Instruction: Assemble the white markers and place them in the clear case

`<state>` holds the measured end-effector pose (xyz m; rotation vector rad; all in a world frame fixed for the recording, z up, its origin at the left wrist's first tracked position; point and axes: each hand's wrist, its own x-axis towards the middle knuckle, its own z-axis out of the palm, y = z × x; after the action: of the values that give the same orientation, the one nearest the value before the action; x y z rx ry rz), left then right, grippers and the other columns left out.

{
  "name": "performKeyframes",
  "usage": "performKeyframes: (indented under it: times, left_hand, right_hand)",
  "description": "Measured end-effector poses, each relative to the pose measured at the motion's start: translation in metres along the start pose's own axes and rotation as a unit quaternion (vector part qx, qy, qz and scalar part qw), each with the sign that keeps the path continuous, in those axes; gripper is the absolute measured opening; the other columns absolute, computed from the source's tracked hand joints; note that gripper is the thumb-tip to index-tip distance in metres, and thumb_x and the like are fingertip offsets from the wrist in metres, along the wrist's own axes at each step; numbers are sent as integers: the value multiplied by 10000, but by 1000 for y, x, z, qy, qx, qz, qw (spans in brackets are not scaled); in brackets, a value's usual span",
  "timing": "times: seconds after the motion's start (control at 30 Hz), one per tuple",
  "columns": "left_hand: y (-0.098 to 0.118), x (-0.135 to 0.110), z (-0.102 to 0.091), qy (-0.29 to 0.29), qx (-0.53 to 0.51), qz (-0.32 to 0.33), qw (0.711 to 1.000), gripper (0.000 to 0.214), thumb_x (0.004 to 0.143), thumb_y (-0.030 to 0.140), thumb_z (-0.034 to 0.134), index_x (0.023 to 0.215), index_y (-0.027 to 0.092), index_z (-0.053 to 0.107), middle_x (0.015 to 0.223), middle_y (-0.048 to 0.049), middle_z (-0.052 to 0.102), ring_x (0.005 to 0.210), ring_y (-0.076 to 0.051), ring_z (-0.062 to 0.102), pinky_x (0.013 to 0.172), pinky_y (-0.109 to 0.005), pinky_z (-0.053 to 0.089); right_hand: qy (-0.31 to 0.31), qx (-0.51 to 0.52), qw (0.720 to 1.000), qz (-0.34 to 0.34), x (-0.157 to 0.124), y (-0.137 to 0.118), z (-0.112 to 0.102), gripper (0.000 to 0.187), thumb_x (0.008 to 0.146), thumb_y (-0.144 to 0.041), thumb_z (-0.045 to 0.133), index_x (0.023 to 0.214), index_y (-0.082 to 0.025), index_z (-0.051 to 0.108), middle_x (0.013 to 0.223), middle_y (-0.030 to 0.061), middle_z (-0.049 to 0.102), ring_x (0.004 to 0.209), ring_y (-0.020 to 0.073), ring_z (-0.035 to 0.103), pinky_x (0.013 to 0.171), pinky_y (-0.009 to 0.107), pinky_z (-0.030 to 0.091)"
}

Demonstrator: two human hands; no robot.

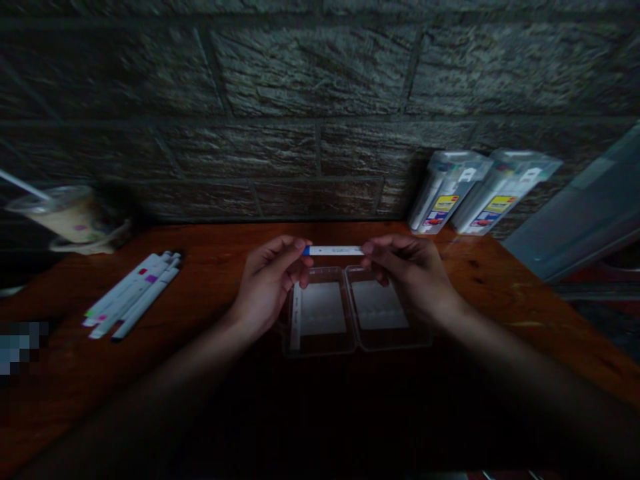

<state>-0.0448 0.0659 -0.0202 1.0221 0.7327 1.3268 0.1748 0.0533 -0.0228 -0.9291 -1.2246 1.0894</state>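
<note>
A white marker (336,251) with a blue end lies level between my two hands. My left hand (270,280) pinches its blue end, and my right hand (413,270) grips the other end with thumb and fingers. Just below, on the wooden table, an open clear plastic case (355,340) is spread flat with its two halves side by side. Pale sheets show in both halves, and one white marker (295,320) lies along the left side of the case. My fingers cover part of the case's far edge.
Several white markers (135,290) lie in a bunch on the table (210,257) at the left. Behind them stands a lidded drink cup (70,217) with a straw. Two clear marker cases, a left one (440,197) and a right one (495,197), stand against the brick wall (320,80).
</note>
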Motion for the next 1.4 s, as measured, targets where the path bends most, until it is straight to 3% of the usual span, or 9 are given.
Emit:
performKeyframes:
  times: [0.23, 0.67, 0.87, 1.13, 1.27, 1.4]
  left_hand:
    - [-2, 4, -3, 22, -34, -5, 999, 181, 799, 248, 842, 870, 113, 744, 705, -23, 695, 528, -81, 586, 463, -171, 476]
    - [1, 6, -3, 42, -38, 1, 998, 211, 803, 286, 833, 900, 121, 744, 674, -1, 667, 491, -74, 559, 451, -172, 464]
    - [0, 4, -1, 33, 8, 38, 999, 190, 817, 294, 820, 878, 129, 747, 662, 12, 638, 468, -68, 533, 441, -181, 424]
    - [2, -1, 3, 4, 24, 60, 998, 221, 808, 312, 843, 966, 167, 789, 683, 18, 635, 497, -69, 522, 461, -199, 416]
    - [1, -4, 3, -24, 58, 72, 995, 187, 862, 328, 806, 1004, 206, 817, 732, 2, 659, 528, -78, 507, 501, -228, 419]
    - [3, -10, 6, -28, 124, 103, 987, 200, 894, 338, 778, 1046, 218, 828, 649, 12, 631, 517, -96, 499, 497, -238, 400]
  right_hand:
    - [-44, 72, 996, 15, -1, -4, 1, 129, 860, -317, 841, 919, -202, 845, 820, 45, 811, 581, 92, 666, 491, 179, 503]
    - [-112, 124, 985, 42, -3, -10, 4, 162, 863, -329, 832, 964, -204, 851, 856, 67, 826, 650, 119, 692, 571, 214, 543]
    - [-141, 34, 989, 36, -3, -6, 0, 173, 893, -356, 805, 862, -193, 855, 744, 49, 784, 618, 114, 660, 567, 220, 520]
    - [-190, -17, 979, 66, -4, 2, 0, 210, 778, -301, 897, 969, -224, 854, 800, 21, 813, 568, 105, 659, 543, 231, 554]
    - [-207, -51, 975, 57, -9, 3, 3, 159, 831, -306, 851, 972, -234, 844, 812, 11, 811, 630, 125, 701, 616, 257, 578]
    - [-208, -137, 968, 5, -14, 6, 3, 143, 878, -314, 811, 995, -233, 829, 889, 25, 820, 749, 163, 732, 714, 304, 578]
